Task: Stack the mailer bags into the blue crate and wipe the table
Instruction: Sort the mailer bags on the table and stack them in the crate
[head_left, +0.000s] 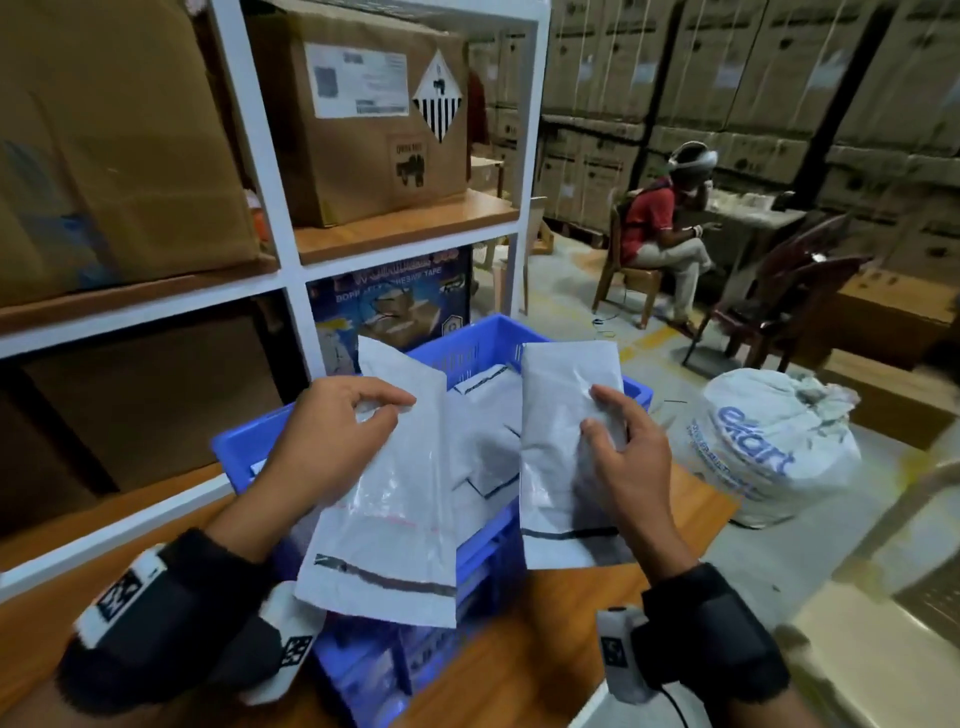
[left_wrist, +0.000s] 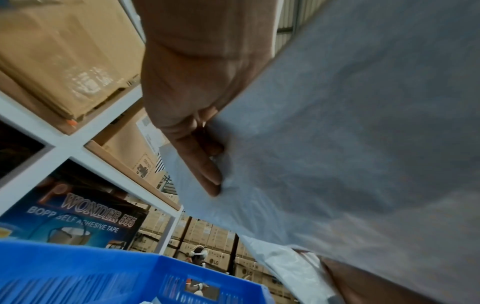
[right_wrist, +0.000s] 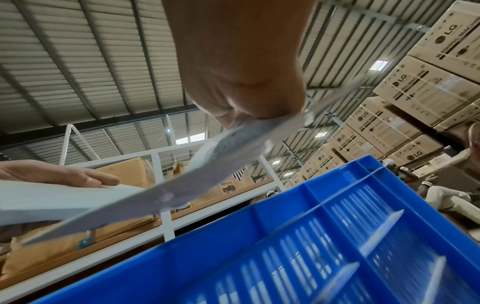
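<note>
Each hand holds one grey-white mailer bag above the blue crate (head_left: 249, 447). My left hand (head_left: 332, 431) pinches the left mailer bag (head_left: 395, 519) near its upper edge, thumb on top; in the left wrist view the left hand (left_wrist: 202, 115) grips that bag (left_wrist: 337, 144). My right hand (head_left: 623, 457) grips the right mailer bag (head_left: 561, 441) by its right side; the right wrist view shows the right hand (right_wrist: 241, 82) holding this bag (right_wrist: 207, 176) edge-on over the crate (right_wrist: 285, 257). Several more mailer bags (head_left: 483, 415) lie inside the crate.
The crate stands on a wooden table (head_left: 545, 649). A white shelf rack (head_left: 280, 260) with cardboard boxes (head_left: 374, 119) is close behind it. A stuffed white sack (head_left: 774, 447) lies on the floor at right. Farther back a person (head_left: 660, 228) sits on a chair.
</note>
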